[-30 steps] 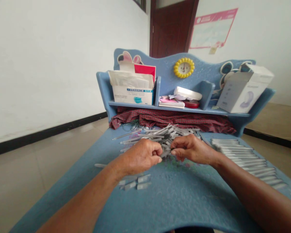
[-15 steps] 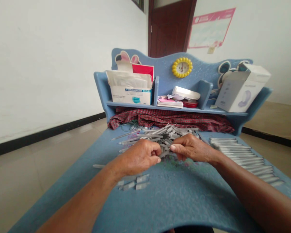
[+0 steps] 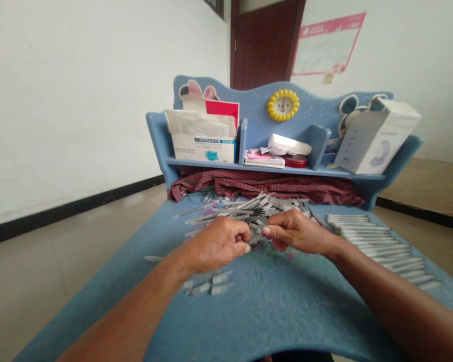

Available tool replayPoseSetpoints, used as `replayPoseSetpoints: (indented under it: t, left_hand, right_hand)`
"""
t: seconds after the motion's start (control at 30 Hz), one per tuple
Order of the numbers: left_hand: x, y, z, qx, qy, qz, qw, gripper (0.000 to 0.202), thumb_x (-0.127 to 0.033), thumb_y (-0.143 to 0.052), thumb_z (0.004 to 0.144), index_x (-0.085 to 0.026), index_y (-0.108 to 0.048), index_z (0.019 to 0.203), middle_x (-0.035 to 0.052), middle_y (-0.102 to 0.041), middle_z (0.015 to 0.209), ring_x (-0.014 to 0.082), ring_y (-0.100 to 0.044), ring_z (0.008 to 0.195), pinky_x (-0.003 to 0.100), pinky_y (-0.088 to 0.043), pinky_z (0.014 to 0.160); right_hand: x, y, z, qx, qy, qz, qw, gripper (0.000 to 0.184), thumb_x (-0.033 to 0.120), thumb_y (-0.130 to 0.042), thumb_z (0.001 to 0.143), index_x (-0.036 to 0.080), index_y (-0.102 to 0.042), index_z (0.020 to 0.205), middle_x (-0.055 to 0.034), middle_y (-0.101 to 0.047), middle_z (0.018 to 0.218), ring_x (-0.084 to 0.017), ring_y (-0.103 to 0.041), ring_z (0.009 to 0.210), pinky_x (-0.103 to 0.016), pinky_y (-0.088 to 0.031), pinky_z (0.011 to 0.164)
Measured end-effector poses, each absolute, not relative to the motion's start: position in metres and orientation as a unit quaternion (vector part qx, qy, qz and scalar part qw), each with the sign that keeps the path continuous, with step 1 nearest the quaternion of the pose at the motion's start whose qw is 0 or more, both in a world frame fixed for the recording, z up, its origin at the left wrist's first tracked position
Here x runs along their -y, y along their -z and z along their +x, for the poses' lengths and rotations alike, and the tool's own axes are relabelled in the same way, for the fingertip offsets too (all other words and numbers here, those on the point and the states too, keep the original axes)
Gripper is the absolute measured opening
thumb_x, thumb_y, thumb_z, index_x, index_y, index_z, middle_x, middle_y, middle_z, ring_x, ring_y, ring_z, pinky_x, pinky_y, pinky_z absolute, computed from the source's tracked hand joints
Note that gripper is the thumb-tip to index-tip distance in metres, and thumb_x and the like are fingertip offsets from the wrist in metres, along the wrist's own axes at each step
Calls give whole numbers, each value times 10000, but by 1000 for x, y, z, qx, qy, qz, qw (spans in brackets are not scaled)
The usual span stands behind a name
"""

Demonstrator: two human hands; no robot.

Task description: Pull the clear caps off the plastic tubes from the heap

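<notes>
My left hand (image 3: 219,244) is closed in a pinch just above the blue desk top, in front of a heap of grey and clear pen parts (image 3: 249,205). Facing it, a small gap away, my right hand (image 3: 296,231) pinches with thumb and forefinger. Whatever the fingertips hold is too small and hidden to make out. Between the hands, short grey pieces (image 3: 255,234) of the heap show. Several short grey pen caps (image 3: 211,284) lie below my left wrist. To the right of my right hand, pens (image 3: 379,249) lie side by side in a long row.
Behind the heap, a red checked cloth (image 3: 264,186) lies bunched under the desk's shelf (image 3: 207,163). On the shelf stand a mask box (image 3: 204,146), papers (image 3: 264,160), a red round tin (image 3: 296,161) and a white box (image 3: 377,138). A yellow clock (image 3: 283,105) sits above.
My right hand has shifted very slightly to the left, towards my left hand. My left hand, the heap and the row of pens look the same.
</notes>
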State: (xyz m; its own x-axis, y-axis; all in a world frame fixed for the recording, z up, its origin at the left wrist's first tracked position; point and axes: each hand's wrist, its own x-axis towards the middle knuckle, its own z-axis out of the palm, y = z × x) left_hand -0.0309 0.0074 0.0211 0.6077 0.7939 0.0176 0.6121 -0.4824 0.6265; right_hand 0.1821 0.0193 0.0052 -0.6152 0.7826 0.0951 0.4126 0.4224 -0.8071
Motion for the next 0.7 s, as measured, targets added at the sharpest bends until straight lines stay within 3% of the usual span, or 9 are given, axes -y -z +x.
replayPoseSetpoints:
  t: [0.07, 0.2, 0.33, 0.47, 0.7]
  left_hand:
    - [-7, -21, -31, -417, -156, 846, 293, 48, -181, -519, 705, -161, -540, 666, -65, -405, 558, 83, -383, 529, 205, -254, 512]
    - [-7, -21, -30, -412, -160, 848, 292, 48, -178, -521, 703, -161, -544, 665, -64, -405, 563, 84, -392, 534, 205, -253, 512]
    - [-8, -21, -30, -408, -163, 852, 285, 49, -176, -525, 701, -160, -545, 659, -64, -410, 553, 83, -391, 524, 205, -254, 507]
    - [-8, -20, -30, -404, -163, 858, 273, 49, -170, -537, 708, -158, -551, 662, -63, -421, 554, 82, -401, 529, 203, -253, 511]
    - [-8, -15, -28, -397, -172, 877, 207, 81, -168, -561, 721, -164, -532, 646, -65, -413, 540, 80, -397, 514, 210, -248, 506]
  right_hand:
    - [-19, -6, 182, 822, -364, -373, 231, 510, 573, -411, 852, 143, -530, 605, -3, -536, 510, -87, -501, 452, -195, -381, 449]
    - [-20, -6, 183, 821, -379, -362, 228, 470, 570, -486, 816, 143, -538, 627, 13, -517, 508, -81, -483, 449, -192, -368, 441]
    - [-21, -3, 184, 817, -383, -366, 227, 499, 563, -435, 847, 141, -529, 598, 10, -513, 486, -76, -464, 423, -197, -363, 433]
    - [-20, -3, 182, 804, -414, -357, 234, 425, 543, -503, 819, 144, -549, 681, 23, -513, 514, -83, -495, 453, -190, -378, 437]
    - [-21, 2, 181, 800, -410, -370, 234, 471, 551, -474, 831, 154, -500, 580, 17, -519, 475, -70, -466, 403, -188, -364, 410]
